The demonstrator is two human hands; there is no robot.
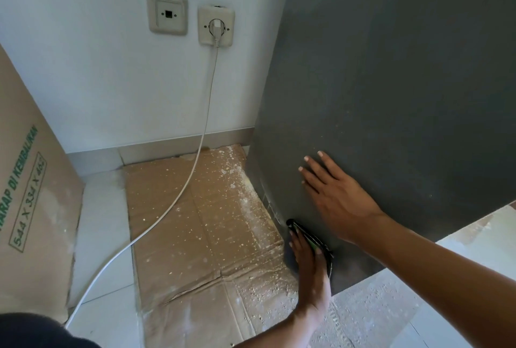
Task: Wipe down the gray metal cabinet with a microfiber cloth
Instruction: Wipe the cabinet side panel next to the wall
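The gray metal cabinet [391,82] fills the right side, its side panel facing me and dusted with pale specks. My left hand [308,269] reaches in from below and presses a dark microfiber cloth with a green patch [321,248] against the panel's bottom edge, close to the floor, with fingers straight. My right hand [332,194] lies flat on the panel just above it, fingers spread and pointing up and to the left. It holds nothing.
Flattened cardboard [201,222] speckled with white debris covers the floor beside the cabinet. A white cable [178,197] runs from a wall socket [215,25] across it. A printed cardboard sheet [28,194] leans at the left. A second wall plate [167,11] sits beside the socket.
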